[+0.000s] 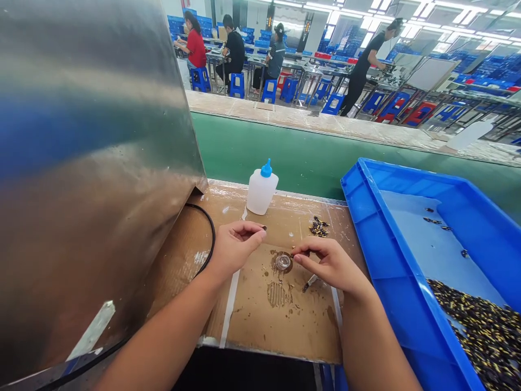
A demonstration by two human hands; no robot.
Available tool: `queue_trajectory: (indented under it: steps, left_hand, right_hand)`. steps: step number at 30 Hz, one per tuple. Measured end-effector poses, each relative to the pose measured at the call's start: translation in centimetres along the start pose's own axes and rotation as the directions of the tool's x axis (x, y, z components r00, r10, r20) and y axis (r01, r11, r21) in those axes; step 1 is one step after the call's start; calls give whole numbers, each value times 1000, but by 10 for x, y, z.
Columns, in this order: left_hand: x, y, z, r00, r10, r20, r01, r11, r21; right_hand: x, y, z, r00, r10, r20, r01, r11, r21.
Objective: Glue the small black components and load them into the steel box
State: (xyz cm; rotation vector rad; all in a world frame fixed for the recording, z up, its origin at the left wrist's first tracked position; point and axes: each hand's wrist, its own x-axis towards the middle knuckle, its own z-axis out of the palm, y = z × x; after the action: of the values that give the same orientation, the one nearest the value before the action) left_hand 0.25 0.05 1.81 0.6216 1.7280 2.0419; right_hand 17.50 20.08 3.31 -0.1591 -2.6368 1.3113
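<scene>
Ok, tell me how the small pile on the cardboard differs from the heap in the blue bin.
Amount: the small pile is only a little cluster, while the heap holds far more pieces.
Place: the small pile lies on the cardboard, whereas the heap spreads across the near end of the blue bin.
Shared: both look made of little dark pieces with yellow parts.

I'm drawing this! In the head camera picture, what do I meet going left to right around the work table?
Shiny metal housing, left hand, small clear dish, right hand, blue plastic bin.
</scene>
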Motion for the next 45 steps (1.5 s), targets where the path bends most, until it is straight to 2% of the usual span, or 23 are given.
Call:
queue_trajectory:
  steps: [3, 9, 16, 27, 45]
  left_hand:
    - [0, 0, 1, 1000, 7, 2, -7, 1000, -5]
    - [-1, 1, 3, 1000, 17, -1, -17, 1000, -3]
    - [0, 0, 2, 1000, 21, 5, -21, 1000, -10]
    - [0, -1, 1, 1000, 30, -8, -30, 1000, -7]
    - [0, -1, 2, 999, 39, 4, -39, 999, 8]
  right_hand:
    - [0, 2, 0, 1000, 17, -5, -17, 1000, -18]
    - [-1, 9, 3, 994, 66, -90, -68, 997, -20]
    - [-1, 11, 2, 999, -42, -26, 41, 998, -46]
    - [-1, 10, 3, 989, -147, -11, 145, 983, -117]
    - [-1, 7, 3, 982, -189, 9, 188, 974, -127]
